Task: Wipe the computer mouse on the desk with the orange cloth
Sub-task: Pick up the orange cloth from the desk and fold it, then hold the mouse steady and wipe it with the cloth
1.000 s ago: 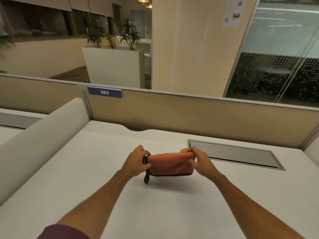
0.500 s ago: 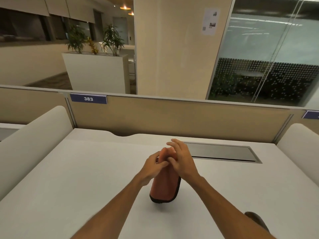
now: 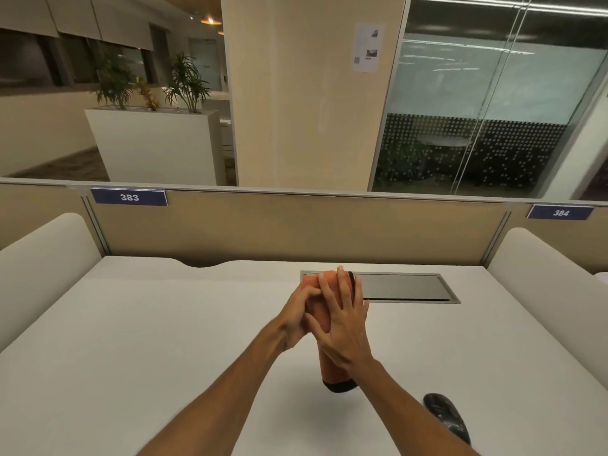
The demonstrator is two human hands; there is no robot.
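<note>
Both hands are up over the counter (image 3: 164, 340) holding the orange cloth (image 3: 324, 311), which hangs vertically between them, black-edged lower end dangling free of the surface. Left hand (image 3: 296, 319) grips it closed from the left side; right hand (image 3: 345, 324) lies flat against it with fingers spread, pressing rather than pinching. Looks like the cloth is being folded or bunched into a pad for wiping. The dark object at lower right, partly behind the right forearm, is probably the mouse (image 3: 444, 417), resting on the counter, untouched. Versus half a second ago: cloth sits higher, right hand has spread flatter over it, and more of the mouse shows.
</note>
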